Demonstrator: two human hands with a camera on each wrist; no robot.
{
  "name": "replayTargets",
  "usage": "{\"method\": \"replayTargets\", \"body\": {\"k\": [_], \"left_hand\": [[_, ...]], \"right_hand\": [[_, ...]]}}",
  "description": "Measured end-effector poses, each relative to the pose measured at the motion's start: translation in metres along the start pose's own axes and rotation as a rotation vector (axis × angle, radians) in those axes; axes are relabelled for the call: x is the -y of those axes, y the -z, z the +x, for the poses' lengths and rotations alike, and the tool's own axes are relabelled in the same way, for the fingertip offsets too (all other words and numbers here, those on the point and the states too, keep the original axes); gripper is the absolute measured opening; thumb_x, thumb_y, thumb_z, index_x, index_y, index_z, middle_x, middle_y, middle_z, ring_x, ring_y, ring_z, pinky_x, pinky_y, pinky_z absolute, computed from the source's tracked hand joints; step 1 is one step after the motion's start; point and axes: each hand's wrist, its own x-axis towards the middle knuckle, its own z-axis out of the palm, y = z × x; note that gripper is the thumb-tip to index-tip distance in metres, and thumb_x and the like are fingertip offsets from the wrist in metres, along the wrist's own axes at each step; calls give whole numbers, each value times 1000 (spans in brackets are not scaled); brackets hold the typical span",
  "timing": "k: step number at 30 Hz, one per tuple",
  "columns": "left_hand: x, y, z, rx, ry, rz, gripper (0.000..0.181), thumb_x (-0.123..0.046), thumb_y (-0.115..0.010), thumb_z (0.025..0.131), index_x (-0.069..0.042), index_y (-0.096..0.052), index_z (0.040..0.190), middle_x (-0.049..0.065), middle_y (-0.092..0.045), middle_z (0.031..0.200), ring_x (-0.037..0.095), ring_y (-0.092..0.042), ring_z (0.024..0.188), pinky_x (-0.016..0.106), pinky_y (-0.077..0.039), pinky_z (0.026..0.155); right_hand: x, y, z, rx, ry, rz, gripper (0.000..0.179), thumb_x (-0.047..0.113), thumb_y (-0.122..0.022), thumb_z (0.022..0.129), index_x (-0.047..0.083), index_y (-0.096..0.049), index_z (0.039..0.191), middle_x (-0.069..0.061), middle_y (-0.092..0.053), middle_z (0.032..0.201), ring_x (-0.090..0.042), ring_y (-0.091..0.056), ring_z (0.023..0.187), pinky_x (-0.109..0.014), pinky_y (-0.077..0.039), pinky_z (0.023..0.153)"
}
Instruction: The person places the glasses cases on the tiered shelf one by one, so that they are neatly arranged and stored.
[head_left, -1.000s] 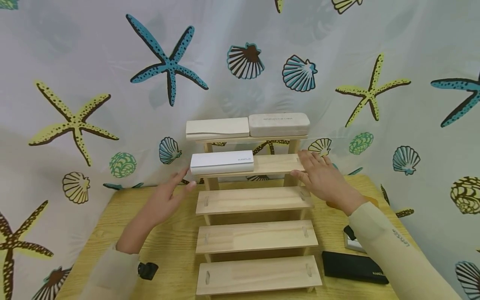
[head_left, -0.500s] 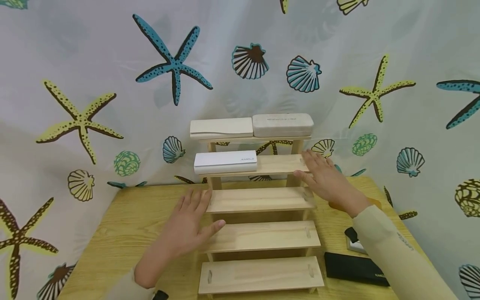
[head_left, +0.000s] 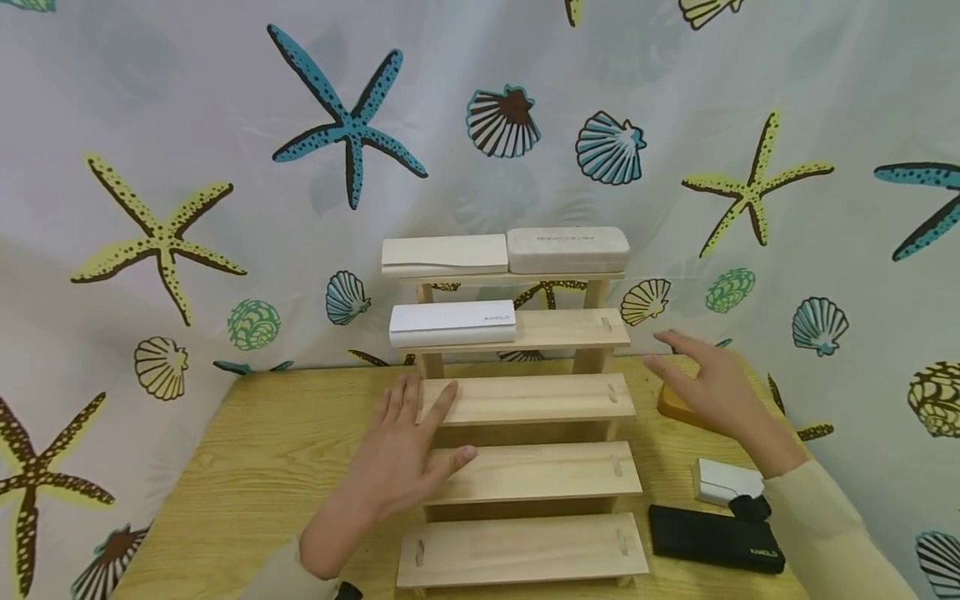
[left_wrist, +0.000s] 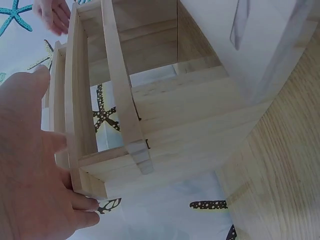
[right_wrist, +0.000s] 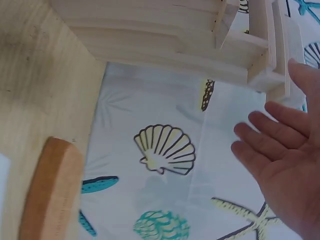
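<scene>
A light wooden tiered rack [head_left: 532, 400] stands on the table. My left hand [head_left: 393, 458], fingers extended, lies over the left ends of its middle tiers. In the left wrist view, the fingers of that hand [left_wrist: 35, 165] reach along the rack's side edge. Off the rack's right side, my right hand [head_left: 708, 387] is held in the air with nothing in it. A white case [head_left: 452, 325] with dark lettering occupies the left half of the second tier from the top. The top tier bears a cream case [head_left: 444, 255] and a rounded off-white case [head_left: 567, 250].
Right of the rack lie a black case [head_left: 716, 537], a small white box [head_left: 723, 481] and an orange-brown case [head_left: 686, 411], partly hidden by my right arm. A patterned cloth [head_left: 480, 192] with starfish and shells hangs behind the wooden table [head_left: 277, 433].
My left hand has moved down from beside the white case to the middle tiers. My right hand has left the right end of the second tier, moving right and slightly down.
</scene>
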Motion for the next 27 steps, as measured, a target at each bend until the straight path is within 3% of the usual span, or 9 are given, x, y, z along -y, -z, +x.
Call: {"method": "replayTargets", "body": {"k": [4,7,10,14,17,20,22,24,27], "left_hand": [[-1,-3,-1,-12,-20,19,84,-67,-53,101,-23,-31,168,37,-11,170,54,-12,160,65,-19,128],[-1,-6,-1,-31,-30,32,83,-67,-54,101,-22,-33,167,37,-12,170,55,-13,159,65,-21,128],[0,-7,-2,-52,-39,36,82,-66,-55,101,-21,-35,166,38,-14,169,56,-15,159,66,-22,127],[0,-7,-3,-75,-47,43,81,-66,-55,101,-20,-38,165,39,-16,168,57,-17,158,67,-23,126],[1,-7,-3,-84,-48,47,80,-65,-55,101,-20,-38,165,40,-17,168,57,-18,157,67,-24,126],[1,-6,-3,-83,-48,41,80,-65,-55,101,-20,-38,165,40,-17,168,57,-18,157,67,-24,126],[1,-7,-3,-78,-46,35,80,-64,-55,102,-20,-38,165,40,-17,168,57,-17,158,67,-23,126],[1,-7,-3,-71,-41,33,80,-64,-55,102,-20,-37,166,39,-16,168,56,-16,158,66,-23,127],[1,-8,-3,-64,-37,32,80,-64,-55,102,-20,-37,166,39,-16,168,56,-16,158,66,-23,127]], "right_hand": [[-19,2,-24,-84,-28,83,51,44,-64,105,10,-65,143,-17,-66,144,-43,-59,135,-63,-51,106],[-33,4,-43,-99,-62,111,43,42,-67,104,13,-70,135,-12,-72,135,-36,-64,130,-46,-57,102],[-48,5,-61,-82,-78,101,38,39,-70,103,14,-72,132,-10,-73,132,-7,-67,119,-24,-56,95],[-67,5,-84,-26,-99,124,38,35,-72,102,13,-70,133,-11,-70,134,21,-53,110,-8,-48,89],[-78,3,-99,28,-142,114,44,39,-72,102,13,-67,137,-11,-68,138,4,-61,119,-15,-52,94],[-88,-2,-112,69,-211,95,50,44,-71,101,14,-65,141,-14,-66,143,-29,-63,130,-42,-58,102],[-95,-6,-119,84,-247,96,54,43,-73,100,10,-64,142,-19,-65,143,-46,-59,131,-59,-55,102],[-102,-11,-126,97,-284,99,56,43,-74,99,8,-64,143,-21,-64,144,-49,-59,131,-62,-55,101],[-114,-18,-134,127,-346,132,60,43,-74,99,6,-61,145,-22,-62,146,-49,-58,132,-55,-57,99]]}}
